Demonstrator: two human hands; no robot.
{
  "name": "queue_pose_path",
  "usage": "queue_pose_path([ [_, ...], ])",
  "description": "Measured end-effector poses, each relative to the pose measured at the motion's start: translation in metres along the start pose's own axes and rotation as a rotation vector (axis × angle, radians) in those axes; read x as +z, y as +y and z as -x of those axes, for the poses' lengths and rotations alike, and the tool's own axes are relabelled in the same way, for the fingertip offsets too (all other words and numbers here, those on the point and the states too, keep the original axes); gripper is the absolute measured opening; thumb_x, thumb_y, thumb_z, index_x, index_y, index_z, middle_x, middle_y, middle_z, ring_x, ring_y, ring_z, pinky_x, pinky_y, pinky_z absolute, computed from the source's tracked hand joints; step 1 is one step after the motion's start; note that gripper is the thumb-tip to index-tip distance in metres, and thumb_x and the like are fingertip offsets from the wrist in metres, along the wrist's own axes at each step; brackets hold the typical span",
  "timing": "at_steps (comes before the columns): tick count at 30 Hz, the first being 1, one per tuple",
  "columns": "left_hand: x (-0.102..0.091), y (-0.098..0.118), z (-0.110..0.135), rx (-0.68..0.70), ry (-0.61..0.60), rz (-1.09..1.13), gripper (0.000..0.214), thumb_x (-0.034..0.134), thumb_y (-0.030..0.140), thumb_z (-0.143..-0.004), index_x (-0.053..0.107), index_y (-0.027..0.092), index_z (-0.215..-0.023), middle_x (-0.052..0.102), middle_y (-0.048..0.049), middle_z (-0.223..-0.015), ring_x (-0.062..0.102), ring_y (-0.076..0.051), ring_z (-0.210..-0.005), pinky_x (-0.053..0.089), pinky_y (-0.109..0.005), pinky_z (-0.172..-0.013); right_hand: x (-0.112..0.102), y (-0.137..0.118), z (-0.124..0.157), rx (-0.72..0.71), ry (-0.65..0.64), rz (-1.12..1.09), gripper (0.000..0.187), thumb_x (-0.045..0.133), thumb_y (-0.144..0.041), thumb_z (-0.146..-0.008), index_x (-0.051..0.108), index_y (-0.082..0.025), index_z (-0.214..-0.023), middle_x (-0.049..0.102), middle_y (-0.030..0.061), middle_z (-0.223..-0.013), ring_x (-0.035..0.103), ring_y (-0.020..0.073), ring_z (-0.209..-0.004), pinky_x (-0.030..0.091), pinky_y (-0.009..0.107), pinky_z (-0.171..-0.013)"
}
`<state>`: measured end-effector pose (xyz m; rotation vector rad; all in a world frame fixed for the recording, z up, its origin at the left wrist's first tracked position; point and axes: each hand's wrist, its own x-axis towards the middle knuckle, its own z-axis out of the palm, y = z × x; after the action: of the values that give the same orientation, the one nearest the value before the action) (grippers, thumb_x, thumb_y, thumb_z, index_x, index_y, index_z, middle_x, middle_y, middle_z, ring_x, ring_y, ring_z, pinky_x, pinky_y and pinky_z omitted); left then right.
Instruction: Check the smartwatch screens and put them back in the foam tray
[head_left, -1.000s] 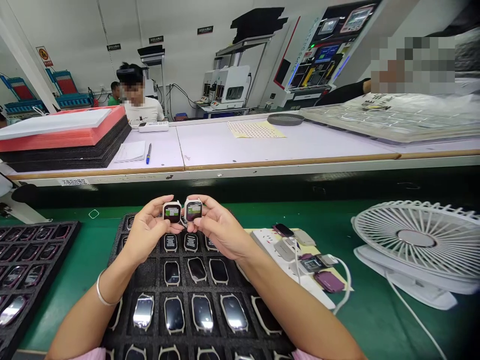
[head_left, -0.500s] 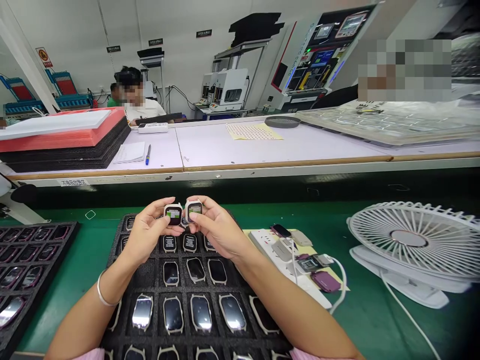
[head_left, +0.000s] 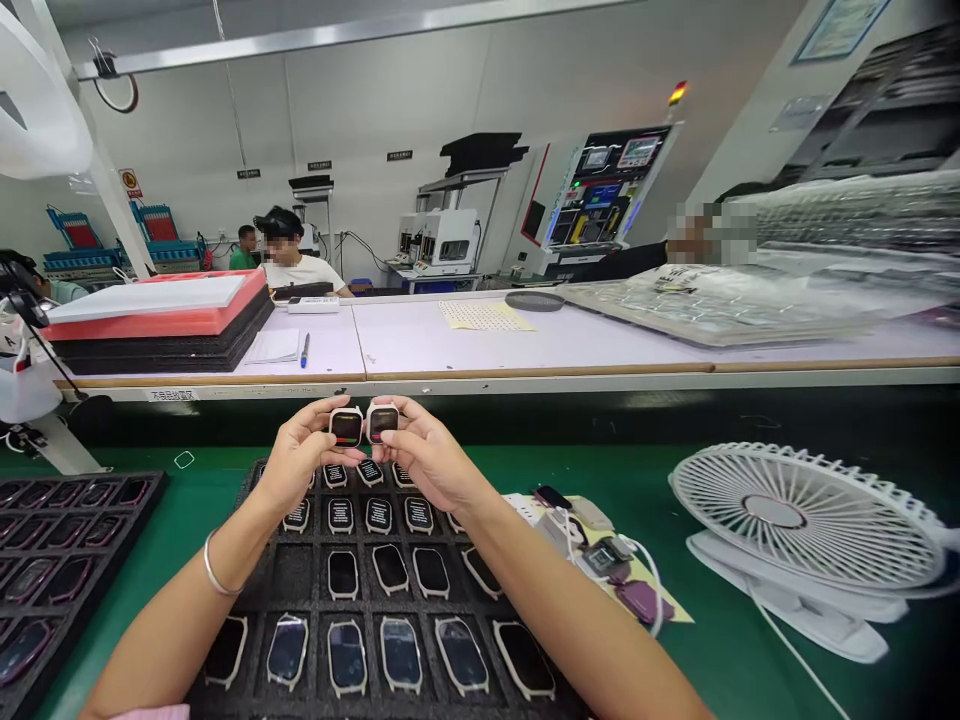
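My left hand (head_left: pixel 304 450) grips a pale-framed smartwatch (head_left: pixel 346 427), with the thumb on the lower left of its screen. Beside it, my right hand (head_left: pixel 427 450) holds a second smartwatch (head_left: pixel 383 424), its thumb near the bottom of the display. Both screens face me, mostly dark with a coloured strip low down. The two watches are held side by side, almost touching. Below them lies a black foam tray (head_left: pixel 292 572) with rows of strapless watches in its pockets; the far rows show white text, while the nearer screens are dark.
Another foam tray (head_left: pixel 112 545) of purple-framed watches is at left. To the right, a power strip (head_left: pixel 525 508) with chargers and a purple watch case (head_left: pixel 643 602) lies near a white fan (head_left: pixel 780 520). A shelf (head_left: pixel 420 355) crosses ahead, with stacked foam (head_left: pixel 150 350). Other people are beyond.
My view has tilted up, showing more of the wall. The green and white areas on both watch screens have given way to darker displays with coloured strips. Both hands keep their hold.
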<state>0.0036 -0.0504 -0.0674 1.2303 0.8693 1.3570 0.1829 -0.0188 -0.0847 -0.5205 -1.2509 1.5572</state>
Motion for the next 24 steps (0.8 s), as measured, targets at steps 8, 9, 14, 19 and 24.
queue_pose_path([
  [8,-0.004,0.047,-0.045,0.205,-0.036,-0.005,0.058,0.065,0.016,-0.065,0.061,0.016,-0.123,0.069,-0.0012,-0.09,0.074,-0.017,-0.065,0.063,-0.03,-0.067,0.009,-0.049,-0.061,-0.131,-0.068,0.028,0.027,0.059,-0.041,-0.092,0.058,-0.022,-0.111,0.07,0.003,-0.084,0.062,0.0135,-0.057,0.049,0.029,-0.059],
  [9,-0.004,0.053,-0.051,0.245,-0.033,-0.011,0.059,0.066,0.015,-0.066,0.061,0.016,-0.124,0.068,-0.0006,-0.089,0.074,-0.016,-0.066,0.063,-0.03,-0.069,0.011,-0.057,-0.069,-0.16,-0.08,0.038,0.025,0.059,-0.04,-0.092,0.057,-0.022,-0.111,0.071,0.0029,-0.084,0.062,0.0134,-0.057,0.049,0.029,-0.059],
  [14,-0.003,0.075,-0.076,0.419,-0.028,-0.046,0.063,0.07,0.013,-0.068,0.058,0.02,-0.129,0.07,-0.0013,-0.094,0.073,-0.013,-0.069,0.063,-0.029,-0.073,0.021,-0.086,-0.097,-0.274,-0.175,0.088,0.022,0.06,-0.04,-0.091,0.056,-0.023,-0.105,0.071,0.0007,-0.08,0.062,0.0136,-0.055,0.049,0.029,-0.057],
  [19,-0.001,0.081,-0.088,0.521,-0.015,-0.062,0.068,0.071,0.011,-0.068,0.057,0.021,-0.133,0.072,-0.0027,-0.095,0.071,-0.012,-0.07,0.061,-0.028,-0.072,0.027,-0.099,-0.103,-0.308,-0.243,0.112,0.032,0.065,-0.043,-0.086,0.057,-0.021,-0.108,0.071,0.0012,-0.083,0.065,0.0139,-0.06,0.049,0.029,-0.06],
  [24,-0.001,0.082,-0.09,0.592,0.002,-0.115,0.067,0.071,0.01,-0.068,0.058,0.023,-0.133,0.07,-0.0009,-0.092,0.07,-0.011,-0.07,0.059,-0.027,-0.07,0.026,-0.103,-0.1,-0.354,-0.282,0.183,0.048,0.076,-0.025,-0.071,0.057,-0.021,-0.114,0.071,-0.0005,-0.089,0.069,0.0145,-0.066,0.051,0.029,-0.066],
])
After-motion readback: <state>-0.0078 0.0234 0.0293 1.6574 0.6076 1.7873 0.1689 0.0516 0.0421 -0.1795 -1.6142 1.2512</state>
